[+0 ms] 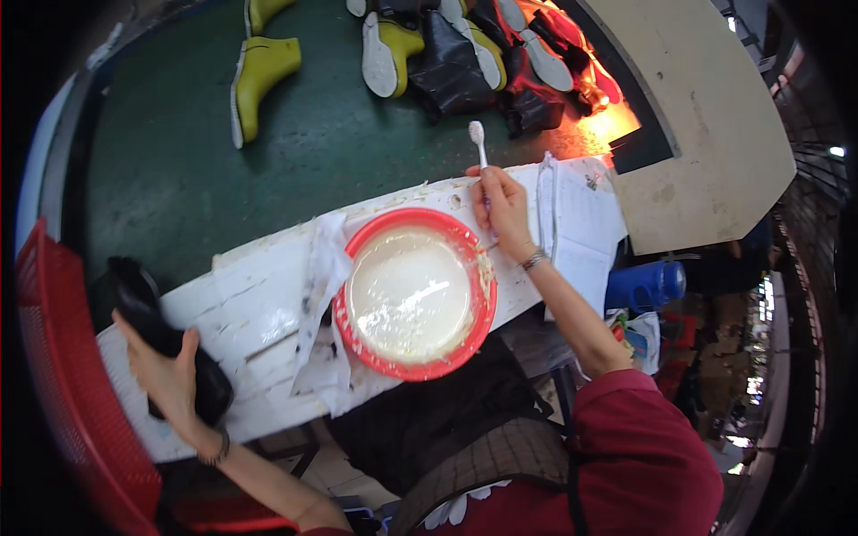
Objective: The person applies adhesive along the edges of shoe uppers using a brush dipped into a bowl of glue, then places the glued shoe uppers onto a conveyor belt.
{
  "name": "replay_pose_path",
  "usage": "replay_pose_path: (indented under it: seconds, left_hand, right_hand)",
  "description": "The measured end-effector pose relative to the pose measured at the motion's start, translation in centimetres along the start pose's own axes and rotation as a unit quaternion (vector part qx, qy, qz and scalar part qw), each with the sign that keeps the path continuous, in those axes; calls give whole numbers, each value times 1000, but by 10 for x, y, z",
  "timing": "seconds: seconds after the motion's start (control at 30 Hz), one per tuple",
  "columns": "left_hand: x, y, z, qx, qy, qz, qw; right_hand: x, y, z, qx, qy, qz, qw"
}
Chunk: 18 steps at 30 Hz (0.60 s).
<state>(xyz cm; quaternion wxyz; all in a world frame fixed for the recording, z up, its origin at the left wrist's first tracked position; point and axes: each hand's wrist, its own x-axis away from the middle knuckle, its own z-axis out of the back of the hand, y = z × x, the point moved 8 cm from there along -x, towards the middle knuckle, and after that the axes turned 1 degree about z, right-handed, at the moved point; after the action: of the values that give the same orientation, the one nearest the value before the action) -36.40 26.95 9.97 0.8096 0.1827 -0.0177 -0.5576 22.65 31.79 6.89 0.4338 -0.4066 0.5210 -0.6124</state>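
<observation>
My right hand (pixel 506 211) is closed round the handle of a toothbrush (pixel 483 154), its bristle head pointing up and away from me. Right beside that hand stands a red bowl (pixel 490 314) of creamy white liquid (pixel 409 295), with dried white residue along the rim. On the left, my left hand (pixel 165 373) grips a black shoe (pixel 212 386) lying on the white board (pixel 241 313). Thumb and fingers lie on opposite sides of it, and the palm hides its middle. A stained white cloth (pixel 323 357) is draped between the bowl and the shoe.
Yellow lasts with pale soles (pixel 264 79) and black boots (pixel 456 67) lie on the green surface (pixel 170 179). An orange glow lights the far right shoes. A red plastic basket (pixel 67 357) borders the left; papers (pixel 581 214) and a blue jug (pixel 645 284) are at right.
</observation>
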Motion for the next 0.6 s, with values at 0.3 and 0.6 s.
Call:
replay_pose_path:
  seconds: [0.3, 0.6]
  left_hand:
    - [28, -7, 97, 313, 37, 89, 945]
    - [117, 197, 74, 445, -304, 2, 843]
  right_hand:
    - [98, -130, -6, 387, -143, 266, 871]
    - [113, -134, -14, 459, -144, 356, 801]
